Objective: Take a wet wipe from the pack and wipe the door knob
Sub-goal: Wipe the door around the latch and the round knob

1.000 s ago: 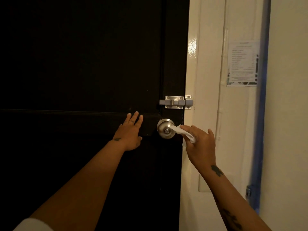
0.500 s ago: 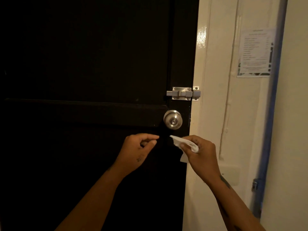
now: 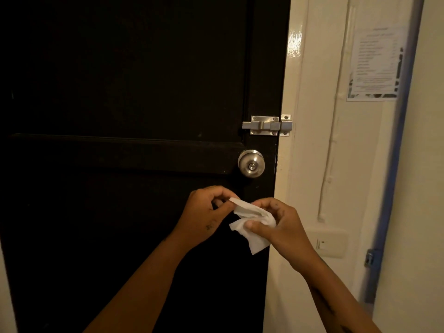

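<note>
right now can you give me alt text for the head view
Two hands hold a crumpled white wipe in front of a dark door: the left hand pinches its upper corner, the right hand grips the bunched part. A silver knob sits untouched above them, under a slide bolt.

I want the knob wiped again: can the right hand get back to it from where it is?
Probably yes. The right hand holds the wet wipe just below the door knob, and nothing lies between them; the left hand only pinches the wipe's corner.
</note>
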